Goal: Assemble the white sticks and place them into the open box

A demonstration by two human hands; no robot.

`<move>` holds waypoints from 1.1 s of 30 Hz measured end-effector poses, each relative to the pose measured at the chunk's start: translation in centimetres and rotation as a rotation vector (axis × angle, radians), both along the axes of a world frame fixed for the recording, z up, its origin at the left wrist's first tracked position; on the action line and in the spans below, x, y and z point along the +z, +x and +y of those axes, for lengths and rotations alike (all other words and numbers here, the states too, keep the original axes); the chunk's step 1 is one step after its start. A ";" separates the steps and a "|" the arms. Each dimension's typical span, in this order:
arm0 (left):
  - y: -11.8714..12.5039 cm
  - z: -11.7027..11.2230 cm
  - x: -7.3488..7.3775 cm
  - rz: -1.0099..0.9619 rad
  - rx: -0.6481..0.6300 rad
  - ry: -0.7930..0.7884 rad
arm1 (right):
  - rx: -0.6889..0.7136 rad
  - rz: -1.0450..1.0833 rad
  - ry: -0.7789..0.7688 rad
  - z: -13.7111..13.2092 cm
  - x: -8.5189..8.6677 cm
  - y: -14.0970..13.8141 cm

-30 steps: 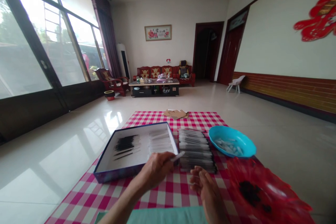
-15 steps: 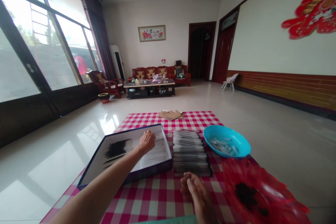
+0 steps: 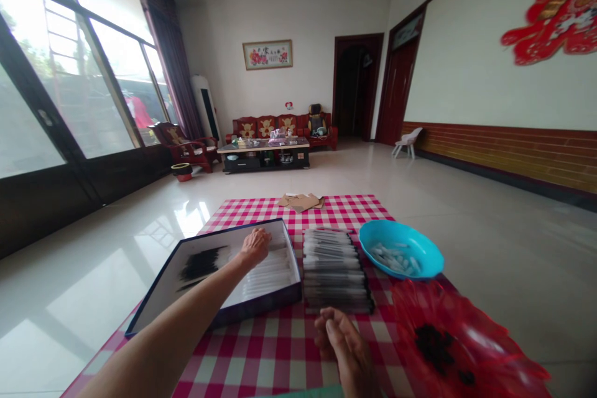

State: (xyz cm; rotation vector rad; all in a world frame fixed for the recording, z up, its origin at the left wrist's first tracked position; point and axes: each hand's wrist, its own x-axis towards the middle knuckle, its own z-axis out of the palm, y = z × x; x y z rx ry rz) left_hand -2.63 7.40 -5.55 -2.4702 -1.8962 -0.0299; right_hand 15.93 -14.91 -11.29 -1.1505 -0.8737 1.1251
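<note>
Pink-and-white checked tablecloth [image 3: 254, 354], which carries one shallow box [image 3: 263, 306], a row of pens [image 3: 333, 267], a blue bowl [image 3: 401, 232], a red bowl [image 3: 489, 339] and, far end, cardboard pieces [image 3: 302, 202].

Tablecloth [image 3: 261, 351] pink-and-white check. Box [image 3: 261, 308] dark blue outside, white inside. Thin sticks [image 3: 201, 263] black; loose tubes [image 3: 270, 275] translucent whitish. Row of pens [image 3: 332, 264] clear to grey, black at right ends. Round bowl [image 3: 428, 250] bright blue, small pieces [image 3: 396, 259] whitish. Wavy bowl [image 3: 489, 329] see-through red, dark bits [image 3: 433, 347] black. Cardboard [image 3: 303, 203] brown. Curtain [image 3: 163, 50] purple. Sofa [image 3: 324, 138] reddish-brown. Wall ornament [image 3: 536, 43] red with gold.
</note>
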 end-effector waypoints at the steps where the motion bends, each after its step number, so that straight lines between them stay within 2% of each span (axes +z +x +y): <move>1: 0.0 -0.1 0.0 -0.007 0.000 0.006 | 0.014 -0.003 0.010 0.0 0.0 0.0; 5: 0.2 -0.5 0.9 -0.046 -0.006 0.042 | 0.037 -0.021 0.060 -0.2 0.1 -0.1; 8: 0.8 -1.7 2.8 -0.101 -0.034 0.099 | -0.027 -0.063 0.097 -0.4 0.0 -0.1; 10: 1.4 -3.7 4.3 -0.149 -0.071 0.155 | -0.086 -0.163 0.131 -0.5 -0.1 0.1; 12: 2.1 -6.8 5.5 -0.200 -0.125 0.207 | -0.138 -0.368 0.216 -0.4 -0.2 0.8; 14: 2.9 -10.6 5.5 -0.265 -0.206 0.237 | -0.167 -0.639 0.339 -0.1 -0.6 1.7; 15: 3.2 -12.5 5.0 -0.372 -0.289 0.264 | -0.179 -0.773 0.398 0.1 -0.8 2.1; 17: 3.8 -15.9 3.2 -0.522 -0.396 0.247 | -0.201 -1.006 0.475 0.5 -1.2 3.0; 19: 4.2 -18.1 0.6 -0.586 -0.413 0.221 | -0.207 -1.183 0.487 0.8 -1.5 3.7; 22: 4.6 -19.3 -3.0 -0.588 -0.396 0.200 | -0.195 -1.346 0.432 0.8 -1.3 4.2; 24: 4.6 -19.3 -4.4 -0.582 -0.393 0.209 | -0.196 -1.396 0.405 0.7 -1.0 4.2; 27: 4.5 -19.2 -4.9 -0.584 -0.401 0.246 | -0.196 -1.426 0.388 0.7 -0.7 4.2; 33: 4.5 -19.3 -4.4 -0.600 -0.394 0.291 | -0.179 -1.514 0.341 0.7 -0.1 3.8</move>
